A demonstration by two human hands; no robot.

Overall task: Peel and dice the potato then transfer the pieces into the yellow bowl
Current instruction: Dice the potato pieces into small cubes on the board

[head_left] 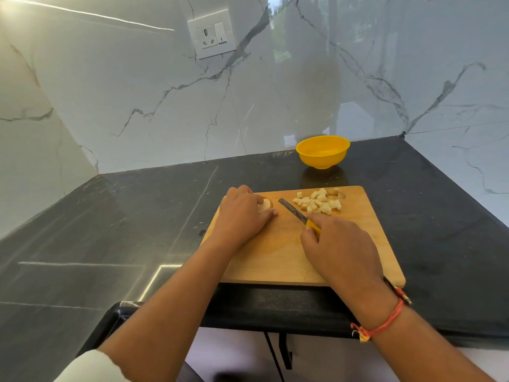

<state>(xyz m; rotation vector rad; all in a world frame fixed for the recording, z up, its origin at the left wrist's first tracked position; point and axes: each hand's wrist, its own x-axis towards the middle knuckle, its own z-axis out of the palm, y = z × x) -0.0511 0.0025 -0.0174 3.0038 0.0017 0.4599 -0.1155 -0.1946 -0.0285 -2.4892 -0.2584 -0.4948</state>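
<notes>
1. The wooden cutting board point(275, 257) lies on the dark stone counter point(110, 230), its near edge at the counter's front lip.
2. Over at the board's 10 o'clock, the left hand point(242, 213) sits on a pale potato chunk point(265, 205). The fingers curl down over it and the thumb reaches along its near side, pinning it to the wood. Most of the chunk is hidden under the hand.
3. The right hand point(341, 249) comes in from 5 o'clock, wrapped round the yellow handle of the knife point(293, 212), with the forefinger stretched along the top of the handle.
4. The blade points toward 10 o'clock. Its tip is just beside the chunk but apart from it, and whether the edge touches the board cannot be told.
5. The diced potato pieces point(318, 202) are heaped at the board's 1 o'clock corner, pale little cubes, just beyond the blade.
6. Straight past that heap, toward 12 o'clock, the yellow bowl point(322, 151) stands upright on the counter near the wall, clear of the board. No potato shows inside it.
7. A red thread bracelet point(385, 322) circles the right wrist, and a white sleeve point(91, 368) shows low at 7 o'clock.
8. High on the marble wall at 11 o'clock is a white switch socket point(212, 34).
</notes>
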